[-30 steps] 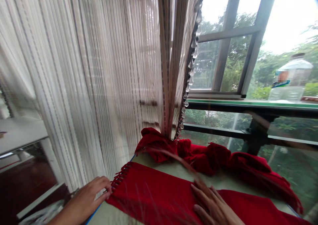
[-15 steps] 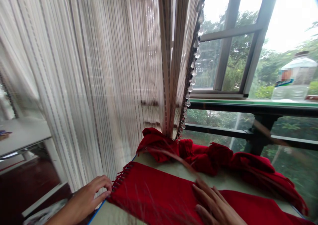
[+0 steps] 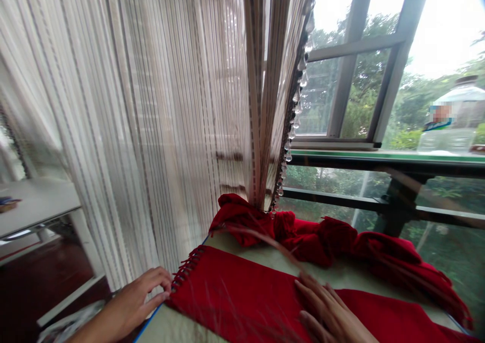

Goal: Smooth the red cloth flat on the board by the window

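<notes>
A red scarf (image 3: 242, 287) with a fringed end lies spread flat on the pale tabletop. At the fringe's near corner, my left hand (image 3: 146, 295) has its fingers curled and its thumb close to them, closed on the scarf's edge. The fingertips partly hide what is pinched there. My right hand (image 3: 324, 307) rests palm down on the scarf further right, fingers stretched out. Beyond the flat scarf, a bunched red cloth (image 3: 310, 239) lies along the table's far side.
A striped string curtain (image 3: 166, 131) with clear drop beads (image 3: 293, 123) hangs behind the table. To the right are a window frame (image 3: 392, 75), a dark railing (image 3: 341, 161) and a large plastic bottle (image 3: 449, 126) on the ledge. A white desk (image 3: 41, 201) stands at left.
The view has shifted very slightly. Both hands and the red scarf keep almost the same places.
</notes>
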A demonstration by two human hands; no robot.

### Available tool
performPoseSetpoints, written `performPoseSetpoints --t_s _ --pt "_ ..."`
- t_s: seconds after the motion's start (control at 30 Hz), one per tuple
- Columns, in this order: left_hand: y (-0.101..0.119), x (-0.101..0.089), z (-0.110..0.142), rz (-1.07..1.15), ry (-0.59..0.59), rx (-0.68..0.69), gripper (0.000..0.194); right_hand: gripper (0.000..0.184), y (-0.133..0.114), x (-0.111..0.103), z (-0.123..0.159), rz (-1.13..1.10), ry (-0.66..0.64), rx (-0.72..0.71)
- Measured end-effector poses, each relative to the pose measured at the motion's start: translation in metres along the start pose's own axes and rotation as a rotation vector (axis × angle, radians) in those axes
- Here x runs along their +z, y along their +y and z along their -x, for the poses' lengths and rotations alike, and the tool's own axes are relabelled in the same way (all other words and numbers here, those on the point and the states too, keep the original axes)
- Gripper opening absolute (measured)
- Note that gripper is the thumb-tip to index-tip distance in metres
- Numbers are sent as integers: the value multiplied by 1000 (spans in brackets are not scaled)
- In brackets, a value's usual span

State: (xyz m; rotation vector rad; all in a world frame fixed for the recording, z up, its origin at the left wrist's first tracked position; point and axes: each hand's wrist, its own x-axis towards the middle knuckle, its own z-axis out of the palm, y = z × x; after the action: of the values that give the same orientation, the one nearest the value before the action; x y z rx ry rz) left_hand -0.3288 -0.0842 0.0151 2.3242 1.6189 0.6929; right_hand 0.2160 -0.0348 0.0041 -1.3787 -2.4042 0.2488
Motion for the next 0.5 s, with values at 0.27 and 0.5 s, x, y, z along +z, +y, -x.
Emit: performPoseSetpoints --t_s 0.27,0.5 --pt "-6 2 4 -8 -17 13 27 62 -1 -2 0 -18 -17 1" --pt "20 11 -10 -67 91 53 23 58 4 -3 -4 -5 36 -28"
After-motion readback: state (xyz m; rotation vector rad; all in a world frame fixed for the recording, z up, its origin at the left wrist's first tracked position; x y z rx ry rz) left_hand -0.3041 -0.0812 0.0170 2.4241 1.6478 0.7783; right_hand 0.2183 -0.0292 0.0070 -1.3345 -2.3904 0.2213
